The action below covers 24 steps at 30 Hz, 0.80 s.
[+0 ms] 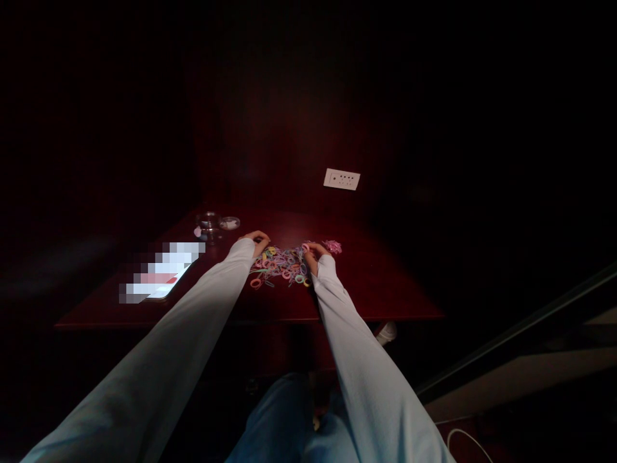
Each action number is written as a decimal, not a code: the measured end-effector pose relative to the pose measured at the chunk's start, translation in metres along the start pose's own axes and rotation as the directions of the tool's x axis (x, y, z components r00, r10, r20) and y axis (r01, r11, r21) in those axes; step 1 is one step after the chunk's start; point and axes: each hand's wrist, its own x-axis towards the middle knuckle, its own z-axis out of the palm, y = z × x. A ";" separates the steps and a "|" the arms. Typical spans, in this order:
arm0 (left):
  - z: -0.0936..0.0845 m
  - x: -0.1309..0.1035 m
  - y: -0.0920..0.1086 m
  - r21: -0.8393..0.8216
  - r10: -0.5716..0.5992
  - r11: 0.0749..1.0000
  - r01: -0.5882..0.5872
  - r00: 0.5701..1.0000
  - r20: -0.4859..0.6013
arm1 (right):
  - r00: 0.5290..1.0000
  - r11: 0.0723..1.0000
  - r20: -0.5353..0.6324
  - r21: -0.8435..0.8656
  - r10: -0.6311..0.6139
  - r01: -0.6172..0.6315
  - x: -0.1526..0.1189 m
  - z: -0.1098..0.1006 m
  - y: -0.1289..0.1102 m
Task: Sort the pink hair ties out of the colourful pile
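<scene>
- Many tangled pastel loops [284,265] lie on the bench [366,292].
- They point every way, spreading widest sideways.
- Right hand [317,251]: fingers pinch a pink loop [305,247].
- Left hand [257,238]: fingers' state, cannot tell.

bands [285,262] partly hidden, screen [166,271] pixelated, sleeves [207,297] cropped

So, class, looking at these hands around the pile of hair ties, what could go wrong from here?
The loose hair ties might tangle or scatter between the left hand and right hand. The left sleeve passes near the lit phone or tablet and could nudge it. The clear jar beyond might get knocked.
</scene>
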 end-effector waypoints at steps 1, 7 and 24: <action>0.001 0.001 -0.001 -0.040 -0.016 0.999 0.016 1.000 0.005 | 1.000 1.000 0.000 0.004 0.001 -0.001 0.000 0.000 0.001; 0.007 -0.001 0.006 -0.353 -0.073 0.932 0.089 0.996 0.057 | 0.994 0.996 0.069 -0.016 -0.081 0.082 0.001 0.001 0.011; -0.006 -0.008 0.032 -0.583 -0.025 0.812 0.028 1.000 0.012 | 0.904 0.834 0.333 -0.390 -0.268 0.391 -0.014 0.000 -0.018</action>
